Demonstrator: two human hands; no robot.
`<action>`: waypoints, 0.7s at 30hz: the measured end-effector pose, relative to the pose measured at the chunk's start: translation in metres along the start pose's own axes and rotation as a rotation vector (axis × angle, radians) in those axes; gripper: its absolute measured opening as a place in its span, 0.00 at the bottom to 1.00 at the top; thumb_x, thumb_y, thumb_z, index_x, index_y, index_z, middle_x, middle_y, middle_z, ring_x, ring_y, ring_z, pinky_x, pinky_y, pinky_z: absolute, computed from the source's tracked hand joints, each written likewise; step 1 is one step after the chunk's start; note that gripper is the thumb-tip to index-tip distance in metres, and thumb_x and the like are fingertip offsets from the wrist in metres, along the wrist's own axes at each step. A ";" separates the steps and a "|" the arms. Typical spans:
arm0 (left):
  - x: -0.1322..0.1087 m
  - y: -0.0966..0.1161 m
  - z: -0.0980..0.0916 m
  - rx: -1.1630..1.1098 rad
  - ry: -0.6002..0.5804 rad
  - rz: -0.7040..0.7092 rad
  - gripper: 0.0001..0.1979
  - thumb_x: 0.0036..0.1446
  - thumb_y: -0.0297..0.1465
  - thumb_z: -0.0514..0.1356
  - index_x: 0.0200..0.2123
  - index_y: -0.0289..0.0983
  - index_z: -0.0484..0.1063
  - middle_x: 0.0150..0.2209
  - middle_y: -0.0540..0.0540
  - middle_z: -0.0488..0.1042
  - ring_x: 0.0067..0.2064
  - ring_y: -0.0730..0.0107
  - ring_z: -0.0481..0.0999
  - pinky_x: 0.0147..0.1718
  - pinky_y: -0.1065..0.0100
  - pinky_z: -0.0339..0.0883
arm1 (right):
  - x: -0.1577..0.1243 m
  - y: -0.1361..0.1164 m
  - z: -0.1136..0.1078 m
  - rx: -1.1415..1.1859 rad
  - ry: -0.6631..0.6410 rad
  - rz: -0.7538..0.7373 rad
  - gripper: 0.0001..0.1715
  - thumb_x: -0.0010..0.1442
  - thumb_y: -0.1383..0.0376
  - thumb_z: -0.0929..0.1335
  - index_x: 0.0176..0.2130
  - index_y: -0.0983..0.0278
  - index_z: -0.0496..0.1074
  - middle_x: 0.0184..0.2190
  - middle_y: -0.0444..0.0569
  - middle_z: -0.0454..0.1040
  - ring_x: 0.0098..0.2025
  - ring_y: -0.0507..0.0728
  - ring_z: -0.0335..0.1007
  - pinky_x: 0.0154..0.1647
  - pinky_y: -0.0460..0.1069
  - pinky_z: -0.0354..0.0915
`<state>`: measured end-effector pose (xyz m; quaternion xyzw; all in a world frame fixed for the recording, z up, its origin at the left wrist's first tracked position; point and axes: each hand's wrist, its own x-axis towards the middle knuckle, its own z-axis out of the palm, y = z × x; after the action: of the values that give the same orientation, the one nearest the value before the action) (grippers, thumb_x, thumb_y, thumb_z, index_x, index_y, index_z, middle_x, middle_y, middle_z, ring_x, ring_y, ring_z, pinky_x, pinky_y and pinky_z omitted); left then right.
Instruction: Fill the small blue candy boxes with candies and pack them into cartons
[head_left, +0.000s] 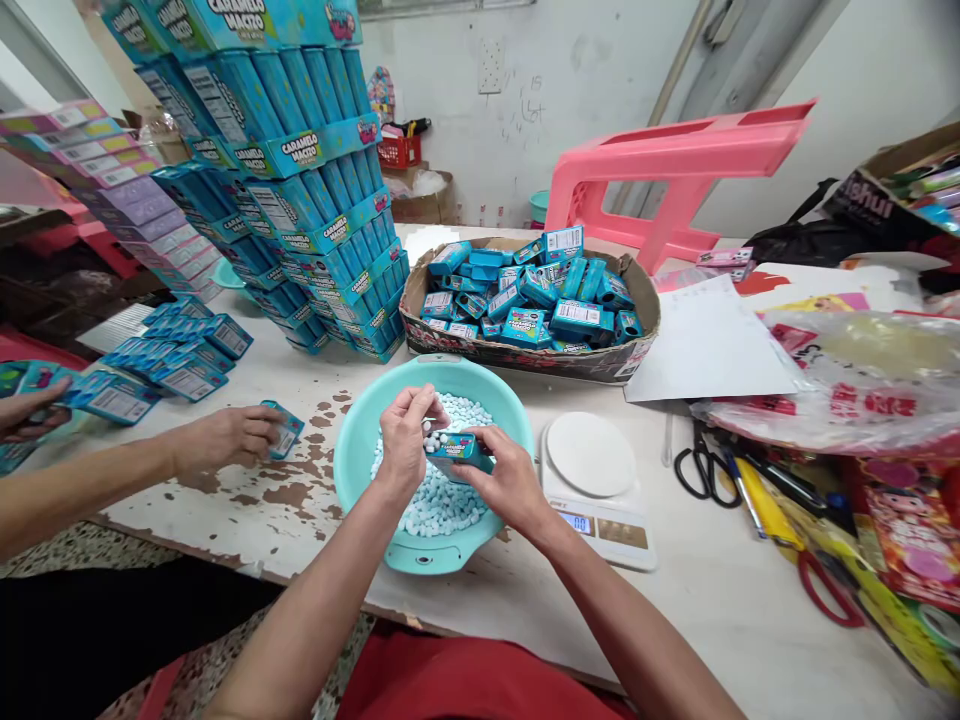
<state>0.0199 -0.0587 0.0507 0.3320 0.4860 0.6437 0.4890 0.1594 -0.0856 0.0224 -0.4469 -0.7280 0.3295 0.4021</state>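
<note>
Over a turquoise basin of small white-blue candies, my right hand grips a small blue candy box marked "Caramelo Macizo". The box lies tilted, with its left end toward my left hand. My left hand is closed around a few loose candies right at that end, fingers curled. Whether candies are inside the box is hidden. Just right of the basin sits a white kitchen scale, its display lit.
A cut carton of blue boxes stands behind the basin. Tall stacks of boxed candy rise at left. A co-worker's hand touches a blue box. Scissors, pens and plastic bags lie at right.
</note>
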 end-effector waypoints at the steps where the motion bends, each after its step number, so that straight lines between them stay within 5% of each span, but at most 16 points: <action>1: 0.000 0.000 0.000 0.014 0.006 0.004 0.13 0.49 0.39 0.63 0.24 0.36 0.66 0.24 0.52 0.67 0.24 0.76 0.68 0.26 0.72 0.65 | 0.000 0.000 0.000 -0.001 0.002 -0.002 0.18 0.51 0.64 0.71 0.44 0.59 0.70 0.39 0.47 0.73 0.41 0.58 0.69 0.42 0.52 0.63; 7: -0.007 0.002 0.004 0.049 -0.119 0.004 0.13 0.50 0.39 0.61 0.25 0.36 0.66 0.24 0.51 0.66 0.23 0.76 0.67 0.25 0.71 0.64 | 0.002 0.002 -0.001 0.015 0.018 0.024 0.18 0.50 0.65 0.72 0.43 0.60 0.71 0.38 0.46 0.74 0.41 0.57 0.69 0.41 0.51 0.64; 11: 0.014 0.002 -0.011 0.151 -0.091 0.046 0.15 0.53 0.43 0.58 0.27 0.36 0.65 0.25 0.50 0.66 0.24 0.73 0.67 0.26 0.69 0.66 | 0.001 0.007 -0.009 0.102 0.051 0.100 0.19 0.49 0.63 0.72 0.43 0.60 0.72 0.39 0.47 0.75 0.40 0.58 0.70 0.42 0.52 0.65; 13: 0.038 -0.006 -0.023 0.446 -0.097 0.077 0.16 0.55 0.45 0.53 0.31 0.37 0.67 0.30 0.47 0.69 0.31 0.68 0.71 0.33 0.65 0.68 | 0.001 0.009 -0.016 0.182 0.114 0.156 0.20 0.50 0.61 0.72 0.44 0.60 0.71 0.39 0.47 0.75 0.40 0.57 0.70 0.43 0.53 0.66; 17: 0.072 -0.043 -0.028 1.326 -0.410 0.032 0.20 0.53 0.42 0.54 0.45 0.36 0.69 0.48 0.37 0.69 0.52 0.48 0.65 0.50 0.50 0.58 | 0.007 0.016 -0.020 0.316 0.333 0.200 0.24 0.50 0.58 0.72 0.46 0.62 0.68 0.39 0.49 0.75 0.39 0.57 0.71 0.43 0.53 0.67; 21: 0.056 -0.081 0.000 1.435 -0.608 0.001 0.26 0.49 0.42 0.57 0.51 0.37 0.67 0.52 0.34 0.66 0.55 0.39 0.61 0.50 0.45 0.55 | 0.017 0.027 -0.008 0.348 0.484 0.163 0.25 0.51 0.58 0.72 0.46 0.64 0.67 0.40 0.50 0.74 0.41 0.56 0.70 0.45 0.53 0.67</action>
<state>0.0276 -0.0016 -0.0291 0.7293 0.6281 0.0526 0.2662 0.1719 -0.0582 0.0081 -0.4939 -0.5057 0.3643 0.6063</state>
